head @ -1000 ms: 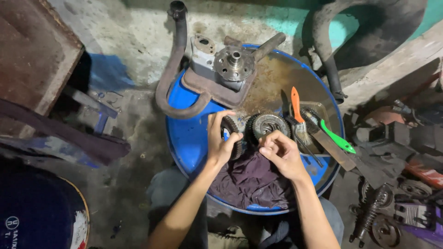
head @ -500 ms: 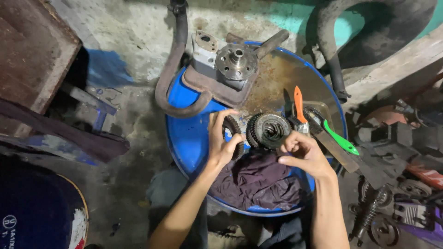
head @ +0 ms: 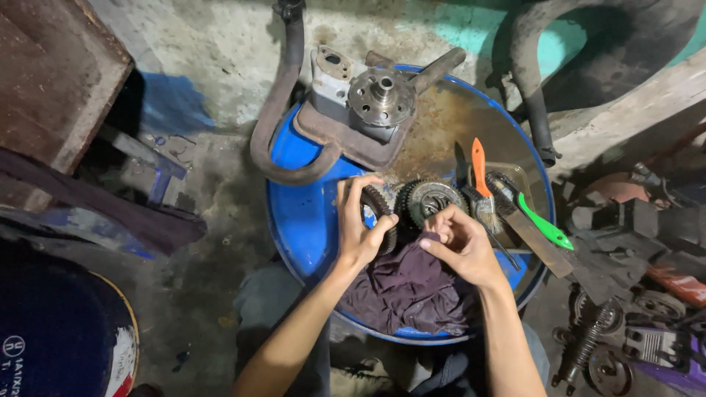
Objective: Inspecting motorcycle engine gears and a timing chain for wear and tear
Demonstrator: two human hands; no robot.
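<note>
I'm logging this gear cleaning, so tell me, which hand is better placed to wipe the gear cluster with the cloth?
Probably the right hand: it already pinches the dark purple cloth against the gear cluster. The left hand grips the toothed gear end, so it suits steadying.

Dim overhead light, deep shadows at edges, centre sharp, corners slightly stretched
</note>
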